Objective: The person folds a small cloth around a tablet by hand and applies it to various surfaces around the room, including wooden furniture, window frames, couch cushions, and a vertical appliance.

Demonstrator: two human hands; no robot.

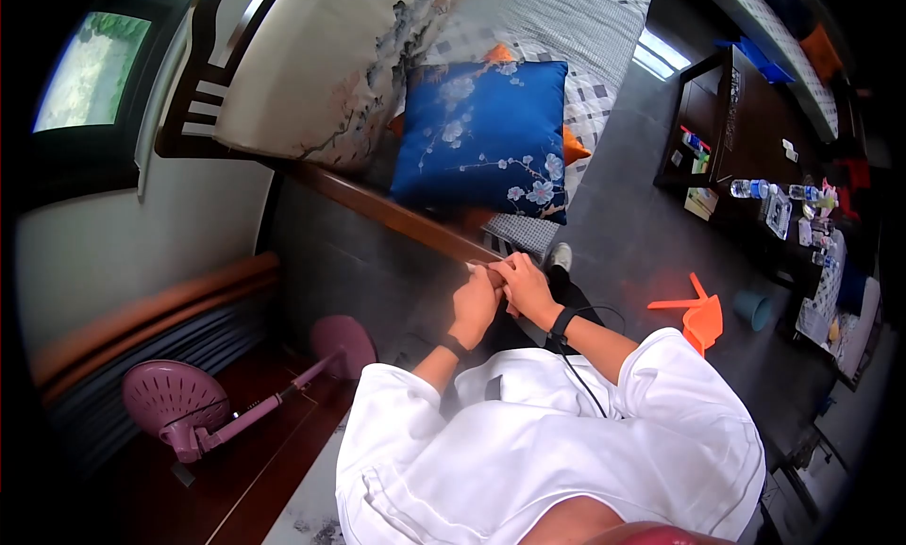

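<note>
My left hand (475, 305) and my right hand (528, 290) meet in front of my body, at the near end of a wooden armrest (387, 213). The fingers of both are bent and closed together, touching each other. Something brownish shows between them, but whether it is a small object or part of the armrest I cannot make out. Each wrist wears a black band, and a dark cable hangs from the right one. Beyond the hands a blue cushion (481, 134) with pale blossoms leans on the sofa's checked cover (587, 101).
A mauve fan (175, 399) lies on its side at left, beside stacked rolls (160, 337). To the right are an orange dustpan (702, 322), a teal bin (752, 311) and a dark table (703, 120); farther over stand water bottles (750, 188). A large patterned cushion (311, 73) leans on the sofa.
</note>
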